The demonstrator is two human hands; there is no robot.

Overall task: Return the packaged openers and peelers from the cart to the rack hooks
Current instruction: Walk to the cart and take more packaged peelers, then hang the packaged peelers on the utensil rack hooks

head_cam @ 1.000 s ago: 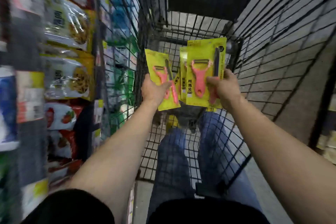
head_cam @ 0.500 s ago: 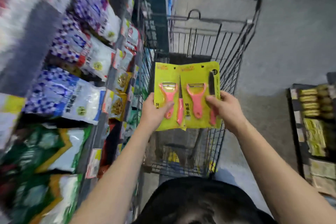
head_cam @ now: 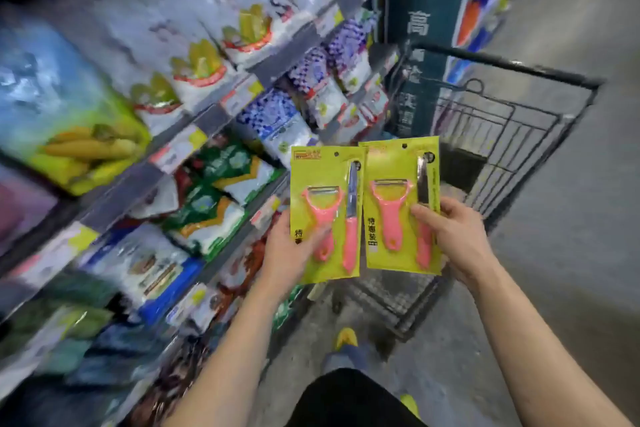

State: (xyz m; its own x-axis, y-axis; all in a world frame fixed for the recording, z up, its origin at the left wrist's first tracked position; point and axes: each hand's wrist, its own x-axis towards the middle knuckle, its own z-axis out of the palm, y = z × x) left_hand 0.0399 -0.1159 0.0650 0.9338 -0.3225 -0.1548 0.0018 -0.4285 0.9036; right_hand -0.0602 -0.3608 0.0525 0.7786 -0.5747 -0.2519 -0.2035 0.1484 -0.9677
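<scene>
I hold two yellow-green carded packs, each with a pink peeler and a pink-handled knife. My left hand (head_cam: 289,251) grips the lower left of the left peeler pack (head_cam: 325,198), thumb across its front. My right hand (head_cam: 450,236) pinches the right peeler pack (head_cam: 398,204) at its right side, thumb over the knife. Both packs stand upright side by side, edges nearly touching, above the black wire cart (head_cam: 502,135). No rack hooks are visible.
Store shelves (head_cam: 180,135) packed with blurred food bags fill the left half. A dark blue pillar with printed signs (head_cam: 422,55) stands behind the cart. Grey floor (head_cam: 571,218) lies open to the right. My yellow shoe (head_cam: 346,338) shows below.
The view has lifted and swung left, from the cart's inside to the shelves. The two packs, overlapped earlier, are now held apart side by side and higher over the cart.
</scene>
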